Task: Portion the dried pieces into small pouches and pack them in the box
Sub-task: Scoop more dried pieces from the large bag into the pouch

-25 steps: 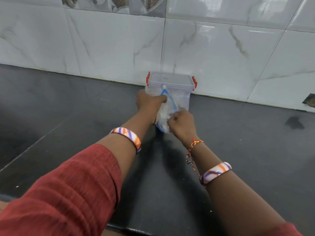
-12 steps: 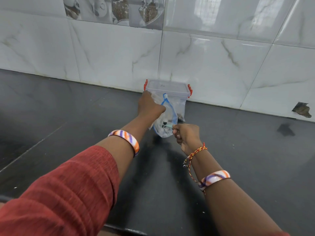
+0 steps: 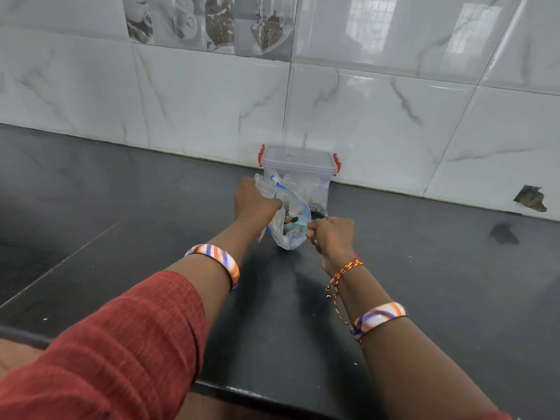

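Note:
A clear plastic box (image 3: pixel 298 165) with red clips and its lid on stands on the dark counter against the tiled wall. In front of it hangs a clear zip bag (image 3: pixel 288 219) with a blue seal strip, holding small pouches and dark pieces. My left hand (image 3: pixel 254 203) grips the bag's upper left edge. My right hand (image 3: pixel 331 234) is closed on the bag's right edge, pulling its mouth apart. Brown dried pieces show at the bottom of the box behind the bag.
The black counter (image 3: pixel 439 283) spreads out on both sides, with its front edge (image 3: pixel 242 392) near my body. A marbled tile wall (image 3: pixel 378 116) rises right behind the box. A chipped hole (image 3: pixel 530 200) marks the wall at the right.
My right hand has drawn back and rightward, spreading the bag's mouth. The view has tilted up, showing more wall. My left hand stays on the bag's upper edge.

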`<state>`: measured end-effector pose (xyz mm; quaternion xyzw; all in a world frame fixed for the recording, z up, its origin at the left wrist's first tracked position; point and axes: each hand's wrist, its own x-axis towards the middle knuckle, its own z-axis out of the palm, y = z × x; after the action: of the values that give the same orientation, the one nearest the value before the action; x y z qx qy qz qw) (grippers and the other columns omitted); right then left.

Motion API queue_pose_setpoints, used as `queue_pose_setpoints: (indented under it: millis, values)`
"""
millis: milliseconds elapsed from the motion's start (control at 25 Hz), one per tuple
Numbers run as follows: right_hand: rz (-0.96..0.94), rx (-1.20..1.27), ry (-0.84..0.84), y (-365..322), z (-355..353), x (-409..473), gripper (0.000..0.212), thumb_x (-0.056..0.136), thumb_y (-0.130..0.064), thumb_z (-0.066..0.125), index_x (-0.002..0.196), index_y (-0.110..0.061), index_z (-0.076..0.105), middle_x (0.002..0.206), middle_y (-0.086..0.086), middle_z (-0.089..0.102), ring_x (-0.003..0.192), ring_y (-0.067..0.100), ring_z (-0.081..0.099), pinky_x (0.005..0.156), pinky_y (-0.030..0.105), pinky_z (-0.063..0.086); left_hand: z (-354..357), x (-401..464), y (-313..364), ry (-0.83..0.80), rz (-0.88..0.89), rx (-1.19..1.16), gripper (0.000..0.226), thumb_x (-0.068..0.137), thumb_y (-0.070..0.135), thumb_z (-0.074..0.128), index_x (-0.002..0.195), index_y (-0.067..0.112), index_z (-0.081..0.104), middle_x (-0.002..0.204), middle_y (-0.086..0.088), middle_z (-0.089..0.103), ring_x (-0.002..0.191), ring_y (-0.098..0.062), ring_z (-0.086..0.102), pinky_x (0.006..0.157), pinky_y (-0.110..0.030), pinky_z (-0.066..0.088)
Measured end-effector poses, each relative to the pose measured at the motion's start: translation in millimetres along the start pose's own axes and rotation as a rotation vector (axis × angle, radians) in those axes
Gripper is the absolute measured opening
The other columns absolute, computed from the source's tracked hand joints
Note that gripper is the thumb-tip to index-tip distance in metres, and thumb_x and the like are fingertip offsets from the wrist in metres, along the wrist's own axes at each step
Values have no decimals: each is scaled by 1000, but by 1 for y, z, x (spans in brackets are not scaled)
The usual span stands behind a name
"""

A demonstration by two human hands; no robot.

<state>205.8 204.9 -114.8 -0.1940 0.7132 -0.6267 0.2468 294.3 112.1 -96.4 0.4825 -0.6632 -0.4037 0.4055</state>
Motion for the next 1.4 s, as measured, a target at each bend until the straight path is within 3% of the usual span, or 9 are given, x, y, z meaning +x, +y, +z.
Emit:
queue_pose_setpoints:
  millis: [160, 360, 480, 600, 960, 1120, 1240, 1400]
  values:
    - [-159, -230, 36, -2, 0, -7, 19, 83, -2, 59, 66, 0, 65, 55, 6, 55, 49, 10, 49, 48, 18, 39, 1, -6, 0, -7, -2, -54, 56, 69, 10, 77, 116, 5, 48, 117, -11, 57, 90, -16, 51, 73, -25, 41]
    - [38, -151, 62, -10, -8, -7, 22, 80, 0, 60, 59, -4, 57, 50, 5, 52, 35, 7, 39, 32, 14, 28, 2, -11, 1, 4, 15, -55, 57, 69, 14, 79, 115, 4, 49, 116, -11, 58, 101, -22, 58, 73, -24, 42]
    - [64, -144, 57, -23, -13, -6, 23, 82, -1, 60, 60, -4, 57, 51, 6, 50, 29, 5, 37, 27, 14, 24, 2, -9, 3, 19, 0, -62, 57, 69, 15, 80, 116, 4, 49, 118, -12, 58, 101, -22, 58, 73, -25, 43]
    - [74, -78, 5, -33, -20, -11, 27, 83, 3, 55, 57, -4, 53, 50, 7, 45, 18, 2, 28, 26, 11, 20, 0, -7, 4, 22, -9, -69, 58, 70, 15, 79, 117, 4, 48, 119, -12, 57, 103, -23, 58, 74, -25, 43]
    - [97, 3, -113, -47, -39, -26, 28, 86, 1, 52, 58, -3, 54, 31, -2, 41, 19, 2, 26, 25, 10, 17, -5, -17, -12, -42, 24, -41, 66, 70, 26, 80, 123, 10, 45, 123, -7, 57, 103, -17, 54, 77, -25, 42]
    - [74, 33, -182, -63, -43, -36, 25, 88, -1, 51, 62, -4, 51, 26, -6, 40, 18, 2, 25, 24, 10, 16, -14, -26, -23, -4, 105, 50, 63, 72, 29, 79, 123, 9, 47, 123, -9, 55, 111, -22, 54, 82, -27, 41]
    - [6, 49, -243, -75, -38, -50, 24, 86, 1, 54, 62, -1, 53, 26, -5, 41, 19, 2, 25, 26, 10, 15, -21, -35, -27, 61, 199, 251, 66, 71, 34, 79, 122, 8, 46, 124, -11, 51, 116, -25, 48, 91, -32, 42]
    - [-66, -78, -284, -81, -24, -64, 26, 85, 1, 55, 60, -1, 52, 24, -4, 40, 18, 3, 27, 26, 9, 18, -29, -49, -22, 113, 354, 384, 63, 71, 38, 77, 118, 5, 49, 120, -14, 53, 116, -27, 47, 90, -33, 41]
